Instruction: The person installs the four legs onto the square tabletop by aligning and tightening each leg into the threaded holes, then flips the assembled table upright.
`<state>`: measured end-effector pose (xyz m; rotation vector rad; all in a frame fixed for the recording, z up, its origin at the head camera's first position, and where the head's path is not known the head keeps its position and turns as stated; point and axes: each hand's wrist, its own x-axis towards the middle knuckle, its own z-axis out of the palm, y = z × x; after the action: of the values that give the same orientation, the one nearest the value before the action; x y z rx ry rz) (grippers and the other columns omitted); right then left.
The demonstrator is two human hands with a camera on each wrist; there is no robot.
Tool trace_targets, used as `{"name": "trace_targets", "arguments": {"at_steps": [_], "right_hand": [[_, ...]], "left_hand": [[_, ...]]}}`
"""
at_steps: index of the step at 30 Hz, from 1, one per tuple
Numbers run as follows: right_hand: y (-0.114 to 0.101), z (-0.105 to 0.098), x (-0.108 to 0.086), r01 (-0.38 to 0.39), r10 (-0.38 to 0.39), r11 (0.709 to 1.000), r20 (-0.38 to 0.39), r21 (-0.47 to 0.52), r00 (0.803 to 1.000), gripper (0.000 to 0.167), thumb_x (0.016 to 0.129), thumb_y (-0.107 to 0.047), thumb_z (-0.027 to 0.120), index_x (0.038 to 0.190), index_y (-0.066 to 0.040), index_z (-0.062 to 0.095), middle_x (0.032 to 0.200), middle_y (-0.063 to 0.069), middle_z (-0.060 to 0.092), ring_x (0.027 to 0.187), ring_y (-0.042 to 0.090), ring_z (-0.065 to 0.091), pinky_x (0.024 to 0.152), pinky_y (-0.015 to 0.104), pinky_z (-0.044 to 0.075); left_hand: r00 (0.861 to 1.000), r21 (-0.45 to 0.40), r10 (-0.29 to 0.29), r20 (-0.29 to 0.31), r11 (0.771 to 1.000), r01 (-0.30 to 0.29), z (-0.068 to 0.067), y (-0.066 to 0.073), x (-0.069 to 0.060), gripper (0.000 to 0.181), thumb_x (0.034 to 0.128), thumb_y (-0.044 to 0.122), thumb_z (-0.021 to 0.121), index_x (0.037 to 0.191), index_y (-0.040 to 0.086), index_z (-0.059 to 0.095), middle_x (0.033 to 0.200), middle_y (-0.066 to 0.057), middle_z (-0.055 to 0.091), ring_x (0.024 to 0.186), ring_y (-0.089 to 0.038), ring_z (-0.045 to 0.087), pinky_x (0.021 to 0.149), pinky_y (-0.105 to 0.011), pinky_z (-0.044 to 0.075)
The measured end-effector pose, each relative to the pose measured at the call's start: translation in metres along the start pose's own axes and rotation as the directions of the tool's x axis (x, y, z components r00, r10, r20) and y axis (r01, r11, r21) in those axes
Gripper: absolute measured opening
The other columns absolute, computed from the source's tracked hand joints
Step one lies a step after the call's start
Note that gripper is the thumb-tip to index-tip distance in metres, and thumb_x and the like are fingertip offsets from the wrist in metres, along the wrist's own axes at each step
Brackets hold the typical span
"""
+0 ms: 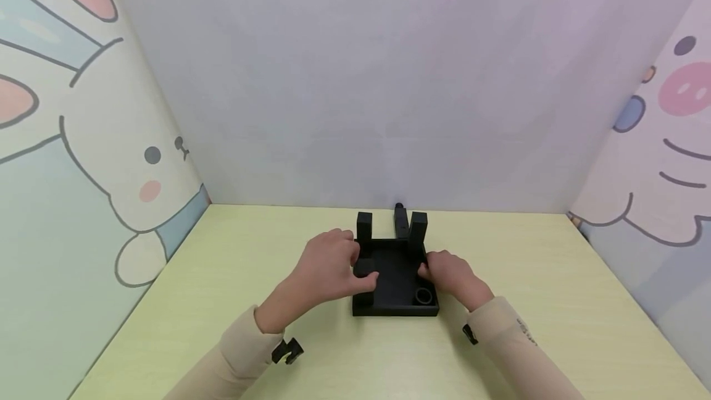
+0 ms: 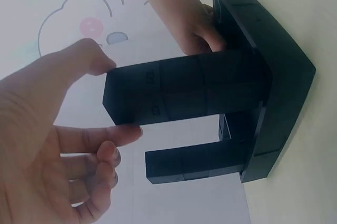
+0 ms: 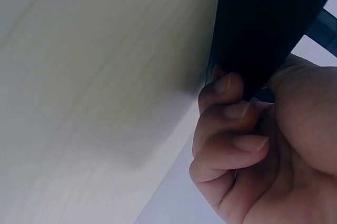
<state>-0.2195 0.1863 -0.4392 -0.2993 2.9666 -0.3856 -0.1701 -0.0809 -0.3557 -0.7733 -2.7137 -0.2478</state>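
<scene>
1. Currently, the tray [image 1: 394,275] is being held on the table [image 1: 500,363], open side up, between the left hand [image 1: 328,270] and the right hand [image 1: 452,276].
2. At the tray's near left corner, a near post [image 1: 364,269] is standing upright, and its top end is being pinched between the left thumb and forefinger, which are being spread only to the post's width; the other three fingers are being curled in loosely, apart from it.
3. On the post's upper part, faint small marks are being shown in the left wrist view, too blurred to be read.
4. At the tray's right side, the wall is being gripped by the right hand: the thumb is being hooked over the inside, while the fingers are being curled against the outer lower edge.
5. At the tray's far left corner, a second post [image 1: 363,226] is standing, and at its far right corner a third [image 1: 418,228]; neither is being touched.
6. In the tray's near right corner, a ring [image 1: 417,295] is being seen.
7. Beyond the tray's far side, a black piece [image 1: 401,222] with a rounded tip is lying.
8. Well behind the tray, a pale backdrop [image 1: 361,79] is being hung.
</scene>
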Motion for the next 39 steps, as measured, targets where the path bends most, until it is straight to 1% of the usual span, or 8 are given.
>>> {"name": "trace_targets", "arguments": {"at_steps": [9, 14, 18, 23, 26, 30, 35, 39], "right_hand": [[0.000, 0.000, 0.000, 0.000, 0.000, 1.000, 0.002, 0.008, 1.000, 0.026, 0.092, -0.021, 0.056, 0.069, -0.009, 0.050, 0.066, 0.006, 0.051, 0.057, 0.021, 0.046, 0.054, 0.034, 0.037], [0.001, 0.001, 0.000, 0.003, -0.003, 1.000, -0.001, 0.006, 1.000, 0.026, 0.092, -0.021, 0.055, 0.070, -0.009, 0.050, 0.066, 0.007, 0.052, 0.057, 0.021, 0.047, 0.054, 0.035, 0.037], [0.001, 0.001, 0.001, 0.001, -0.001, 1.000, 0.003, 0.009, 1.000, 0.025, 0.092, -0.022, 0.055, 0.070, -0.009, 0.050, 0.067, 0.006, 0.052, 0.057, 0.021, 0.047, 0.054, 0.035, 0.037], [0.001, 0.002, 0.002, 0.005, -0.005, 1.000, 0.000, 0.010, 1.000, 0.026, 0.092, -0.022, 0.056, 0.071, -0.009, 0.051, 0.067, 0.006, 0.051, 0.057, 0.021, 0.047, 0.054, 0.034, 0.037], [0.002, 0.002, 0.002, 0.004, -0.004, 1.000, -0.001, 0.008, 1.000, 0.026, 0.092, -0.022, 0.056, 0.071, -0.009, 0.051, 0.067, 0.006, 0.051, 0.057, 0.021, 0.047, 0.054, 0.034, 0.037], [0.002, 0.001, 0.002, -0.005, 0.004, 1.000, 0.013, 0.011, 1.000, 0.026, 0.093, -0.022, 0.056, 0.071, -0.009, 0.050, 0.067, 0.005, 0.051, 0.057, 0.021, 0.047, 0.054, 0.034, 0.037], [0.003, 0.001, 0.002, -0.007, 0.006, 1.000, 0.012, 0.008, 1.000, 0.026, 0.093, -0.022, 0.056, 0.071, -0.009, 0.050, 0.067, 0.006, 0.051, 0.057, 0.021, 0.047, 0.054, 0.034, 0.037], [0.003, 0.001, 0.002, -0.005, 0.005, 1.000, 0.012, 0.011, 1.000, 0.026, 0.093, -0.023, 0.055, 0.071, -0.009, 0.050, 0.067, 0.006, 0.051, 0.057, 0.020, 0.047, 0.054, 0.034, 0.037]], "left_hand": [[0.998, -0.048, -0.057, 0.025, 0.997, 0.058, 0.000, 0.000, -0.001, 0.046, 0.0776, 0.055, 0.073, 0.056, 0.021, 0.050, 0.064, 0.010, 0.044, 0.060, -0.006, 0.039, 0.050, -0.021, 0.032], [0.992, -0.145, -0.087, 0.094, 0.984, 0.100, -0.002, -0.008, -0.003, 0.039, 0.0797, 0.060, 0.076, 0.068, 0.024, 0.064, 0.073, 0.012, 0.052, 0.062, -0.002, 0.044, 0.056, -0.021, 0.038], [0.984, -0.250, -0.109, 0.140, 0.958, 0.142, -0.004, -0.018, -0.002, 0.036, 0.0813, 0.062, 0.075, 0.080, 0.025, 0.072, 0.081, 0.010, 0.061, 0.068, -0.002, 0.050, 0.063, -0.023, 0.043], [0.978, -0.371, -0.158, 0.134, 0.907, 0.197, -0.002, -0.038, 0.006, 0.030, 0.0877, 0.056, 0.072, 0.089, 0.027, 0.074, 0.082, 0.011, 0.066, 0.075, -0.006, 0.056, 0.068, -0.027, 0.046], [0.971, -0.420, -0.198, 0.131, 0.877, 0.235, 0.009, -0.055, 0.011, 0.025, 0.0928, 0.049, 0.069, 0.090, 0.026, 0.075, 0.080, 0.010, 0.068, 0.075, -0.008, 0.057, 0.068, -0.028, 0.046], [0.949, -0.437, -0.229, 0.216, 0.847, 0.304, 0.038, -0.072, 0.013, 0.024, 0.0953, 0.043, 0.067, 0.092, 0.021, 0.076, 0.080, 0.006, 0.068, 0.069, -0.009, 0.057, 0.064, -0.028, 0.046], [0.917, -0.476, -0.211, 0.339, 0.802, 0.361, 0.081, -0.081, 0.011, 0.033, 0.0954, 0.044, 0.067, 0.108, 0.014, 0.075, 0.074, 0.002, 0.069, 0.057, -0.010, 0.056, 0.058, -0.027, 0.044], [0.912, -0.507, -0.206, 0.353, 0.777, 0.372, 0.102, -0.082, 0.010, 0.039, 0.0933, 0.042, 0.069, 0.118, 0.012, 0.073, 0.071, 0.002, 0.067, 0.055, -0.010, 0.053, 0.057, -0.026, 0.042]]}}
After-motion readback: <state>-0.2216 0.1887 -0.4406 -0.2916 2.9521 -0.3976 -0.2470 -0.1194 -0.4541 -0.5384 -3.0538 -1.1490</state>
